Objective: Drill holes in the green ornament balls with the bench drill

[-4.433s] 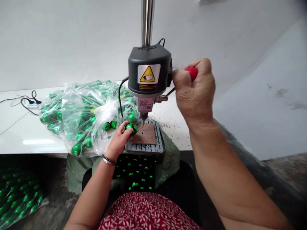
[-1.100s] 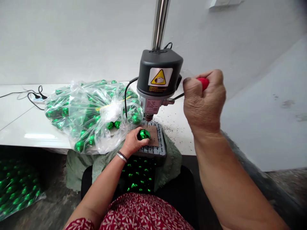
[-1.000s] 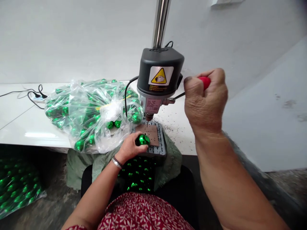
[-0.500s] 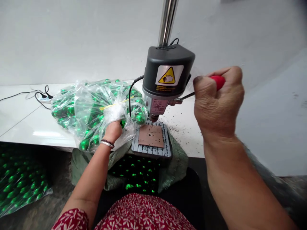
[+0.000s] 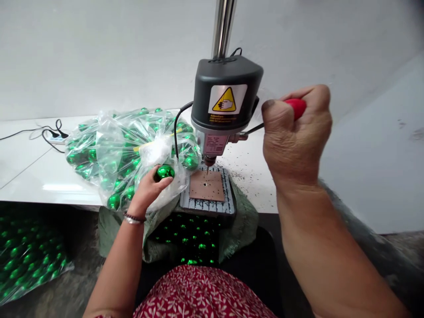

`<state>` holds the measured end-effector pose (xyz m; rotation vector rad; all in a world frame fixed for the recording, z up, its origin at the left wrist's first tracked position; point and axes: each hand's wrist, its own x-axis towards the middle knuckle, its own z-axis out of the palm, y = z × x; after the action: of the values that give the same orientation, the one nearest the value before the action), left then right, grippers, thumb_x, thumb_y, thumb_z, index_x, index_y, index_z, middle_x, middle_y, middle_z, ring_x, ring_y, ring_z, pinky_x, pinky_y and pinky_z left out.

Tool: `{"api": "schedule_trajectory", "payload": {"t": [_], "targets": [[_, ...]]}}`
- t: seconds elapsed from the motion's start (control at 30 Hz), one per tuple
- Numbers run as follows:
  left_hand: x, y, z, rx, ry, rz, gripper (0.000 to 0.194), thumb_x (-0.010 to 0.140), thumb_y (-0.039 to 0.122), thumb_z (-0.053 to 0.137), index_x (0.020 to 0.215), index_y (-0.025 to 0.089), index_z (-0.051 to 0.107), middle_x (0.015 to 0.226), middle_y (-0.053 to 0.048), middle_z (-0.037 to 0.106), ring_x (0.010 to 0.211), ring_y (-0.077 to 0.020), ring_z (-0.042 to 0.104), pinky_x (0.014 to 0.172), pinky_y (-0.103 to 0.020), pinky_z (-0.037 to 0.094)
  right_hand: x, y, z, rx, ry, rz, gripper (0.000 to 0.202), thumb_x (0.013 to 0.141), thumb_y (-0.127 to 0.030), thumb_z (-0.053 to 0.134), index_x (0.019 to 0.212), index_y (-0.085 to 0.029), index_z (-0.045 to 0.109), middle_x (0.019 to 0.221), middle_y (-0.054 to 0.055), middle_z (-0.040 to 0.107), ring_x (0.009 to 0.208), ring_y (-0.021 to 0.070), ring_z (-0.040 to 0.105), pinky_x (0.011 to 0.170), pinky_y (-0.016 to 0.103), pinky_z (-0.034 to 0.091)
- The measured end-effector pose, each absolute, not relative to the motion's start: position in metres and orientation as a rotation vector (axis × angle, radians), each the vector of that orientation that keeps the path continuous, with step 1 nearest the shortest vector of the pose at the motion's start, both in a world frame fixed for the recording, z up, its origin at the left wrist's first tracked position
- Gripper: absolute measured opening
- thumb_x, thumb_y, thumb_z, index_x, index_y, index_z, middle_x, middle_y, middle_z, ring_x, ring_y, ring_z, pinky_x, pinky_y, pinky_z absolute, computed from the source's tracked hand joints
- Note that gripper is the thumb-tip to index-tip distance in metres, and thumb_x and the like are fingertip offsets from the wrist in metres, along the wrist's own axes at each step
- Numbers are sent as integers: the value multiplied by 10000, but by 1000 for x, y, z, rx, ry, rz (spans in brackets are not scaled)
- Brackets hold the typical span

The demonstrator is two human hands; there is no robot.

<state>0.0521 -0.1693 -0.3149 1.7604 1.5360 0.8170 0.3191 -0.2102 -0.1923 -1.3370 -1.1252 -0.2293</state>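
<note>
Green ball [image 5: 165, 172], pinched by our left hand [image 5: 147, 189] (right hand [image 5: 294, 137] clasping red handle [image 5: 298, 107]), wants gentle pressure, we judge.

A white table [image 5: 29, 176] with a shiny top runs along the wall [image 5: 99, 57]. On it sits a large clear plastic bag [image 5: 111, 143] of green balls, with a power strip [image 5: 62, 140] just beside it at the left. The drill press [image 5: 228, 95] stands near the front edge, dark crumbs [image 5: 240, 173] scattered on the tabletop to its right. Below, on the grey floor [image 5: 88, 251], is another bag [image 5: 29, 254] of green balls (partly out of view).
</note>
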Motion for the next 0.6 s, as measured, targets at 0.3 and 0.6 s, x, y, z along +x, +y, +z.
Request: {"api": "schedule_trajectory", "payload": {"t": [0.3, 0.6], "targets": [[98, -215, -317, 957, 793, 827, 577, 772, 558, 656, 1240, 247, 525, 926, -61, 660, 650, -149, 643, 512, -255, 420, 319, -211, -192, -1323, -1136, -208, 159, 847, -244, 561, 815, -165, 426, 729, -49, 453, 668, 24, 389, 648, 181, 371], [129, -194, -342, 1338, 1158, 909, 631, 712, 370, 756, 1267, 191, 515, 1179, -95, 675, 1070, -220, 649, 917, -350, 528, 314, -217, -187, -1358, -1113, -149, 217, 821, -220, 634, 799, -168, 424, 677, -74, 415, 622, 17, 358, 609, 162, 347]]}}
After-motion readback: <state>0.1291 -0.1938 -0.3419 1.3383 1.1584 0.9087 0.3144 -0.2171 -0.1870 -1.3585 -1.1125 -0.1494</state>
